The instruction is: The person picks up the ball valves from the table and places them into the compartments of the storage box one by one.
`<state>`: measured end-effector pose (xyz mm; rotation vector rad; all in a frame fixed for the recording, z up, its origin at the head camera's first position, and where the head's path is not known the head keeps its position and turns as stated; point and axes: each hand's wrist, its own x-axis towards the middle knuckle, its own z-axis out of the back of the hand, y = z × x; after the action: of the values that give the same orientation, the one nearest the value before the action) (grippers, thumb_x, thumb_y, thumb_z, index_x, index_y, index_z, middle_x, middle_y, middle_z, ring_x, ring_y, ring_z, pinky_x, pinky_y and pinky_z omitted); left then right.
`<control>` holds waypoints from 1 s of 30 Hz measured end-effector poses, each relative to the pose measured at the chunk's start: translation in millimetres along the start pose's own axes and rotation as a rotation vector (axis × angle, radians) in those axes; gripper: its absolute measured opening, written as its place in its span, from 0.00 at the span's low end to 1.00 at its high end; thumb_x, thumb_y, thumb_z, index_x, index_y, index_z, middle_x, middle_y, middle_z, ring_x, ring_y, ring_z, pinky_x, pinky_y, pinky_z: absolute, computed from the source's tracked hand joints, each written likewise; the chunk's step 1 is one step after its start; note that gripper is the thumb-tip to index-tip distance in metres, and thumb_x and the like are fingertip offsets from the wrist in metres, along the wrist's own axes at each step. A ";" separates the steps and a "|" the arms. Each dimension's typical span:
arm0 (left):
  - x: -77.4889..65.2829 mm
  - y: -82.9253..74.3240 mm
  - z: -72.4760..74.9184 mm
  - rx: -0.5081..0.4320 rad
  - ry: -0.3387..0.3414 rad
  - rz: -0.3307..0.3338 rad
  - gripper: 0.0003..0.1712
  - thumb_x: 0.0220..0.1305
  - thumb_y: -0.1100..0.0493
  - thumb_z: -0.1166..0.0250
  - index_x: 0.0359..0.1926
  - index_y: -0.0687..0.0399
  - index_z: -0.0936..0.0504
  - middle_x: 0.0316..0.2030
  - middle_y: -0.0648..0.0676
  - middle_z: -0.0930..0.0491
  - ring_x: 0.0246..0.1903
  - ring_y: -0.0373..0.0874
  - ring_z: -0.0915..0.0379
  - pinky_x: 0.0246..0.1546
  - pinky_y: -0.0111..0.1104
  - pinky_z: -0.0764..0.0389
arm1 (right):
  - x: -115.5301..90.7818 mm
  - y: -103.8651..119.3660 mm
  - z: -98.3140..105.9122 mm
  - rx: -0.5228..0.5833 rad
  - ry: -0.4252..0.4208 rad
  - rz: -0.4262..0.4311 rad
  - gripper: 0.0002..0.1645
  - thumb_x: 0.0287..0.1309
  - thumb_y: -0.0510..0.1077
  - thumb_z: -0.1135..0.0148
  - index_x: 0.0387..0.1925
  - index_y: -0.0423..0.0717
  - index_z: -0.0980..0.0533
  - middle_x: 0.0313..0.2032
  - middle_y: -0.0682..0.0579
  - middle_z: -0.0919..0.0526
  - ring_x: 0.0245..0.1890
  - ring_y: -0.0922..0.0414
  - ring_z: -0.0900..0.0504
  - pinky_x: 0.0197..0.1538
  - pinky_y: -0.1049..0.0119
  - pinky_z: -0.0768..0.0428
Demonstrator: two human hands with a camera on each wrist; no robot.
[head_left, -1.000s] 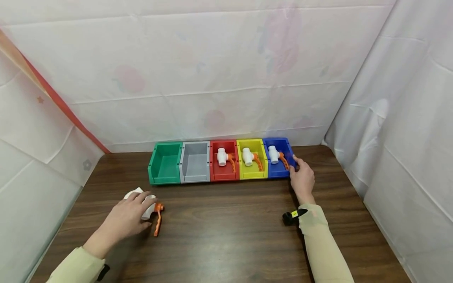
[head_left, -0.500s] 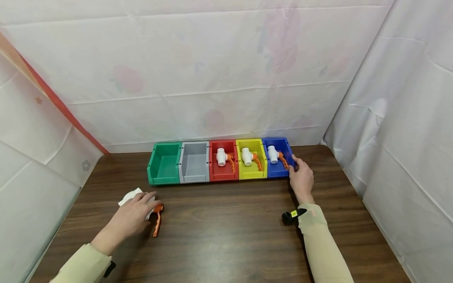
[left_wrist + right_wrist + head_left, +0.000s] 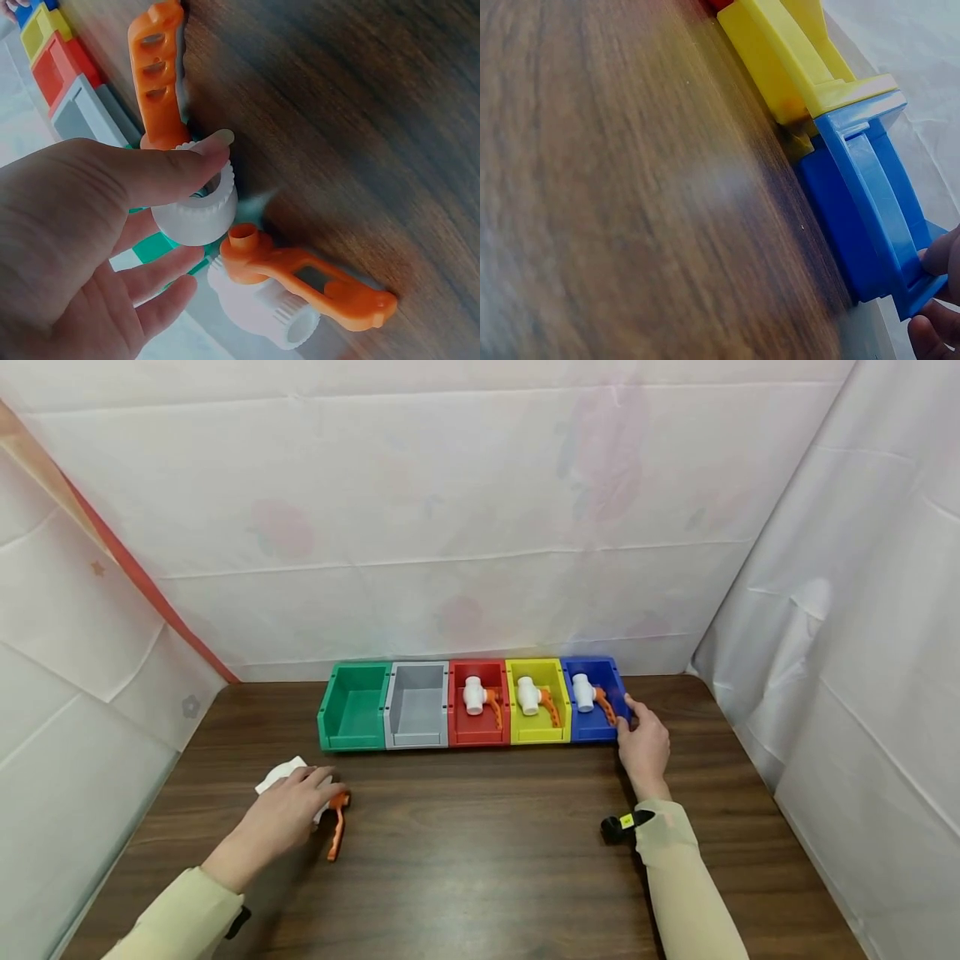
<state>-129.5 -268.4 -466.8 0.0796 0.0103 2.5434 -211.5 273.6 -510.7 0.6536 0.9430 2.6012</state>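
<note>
Since a second ago the left hand (image 3: 283, 810) has slid a little to the right over its valve, hiding more white on the handle side, while the right hand has stayed at the blue bin (image 3: 591, 734). In the left wrist view, the left thumb lies across the rim of the held valve (image 3: 196, 219) with fingers bent behind it, only a body's width apart, gripping its white body over the table (image 3: 465, 852) in front of the green bin (image 3: 356, 706). Its orange handle (image 3: 337, 835) points toward the person, leaning slightly left; the body's long axis is mostly covered by the hand. Just beside it, a second valve (image 3: 247, 298) has its handle running toward the lower right of that wrist view. The right thumb and fingers pinch the blue bin's front corner, nearly closed on the wall. The blue, yellow (image 3: 540, 736) and red bins (image 3: 478, 739) each hold one valve, body lengthwise front to back, handle angling right and forward. The grey bin (image 3: 417, 706) sits between red and green.
</note>
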 end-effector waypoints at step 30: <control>9.7 -13.0 12.9 -0.149 -0.096 0.080 0.40 0.35 0.72 0.17 0.55 0.56 0.19 0.57 0.67 0.27 0.53 0.66 0.28 0.41 0.53 0.19 | -3.2 -1.7 -0.1 0.010 0.005 0.019 0.27 0.67 0.42 0.36 0.66 0.50 0.26 0.56 0.42 0.19 0.40 0.45 0.19 0.42 0.47 0.24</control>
<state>-129.5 -252.4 -453.8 0.1463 -0.2243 2.6078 -208.6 273.5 -513.0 0.6629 0.9568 2.6174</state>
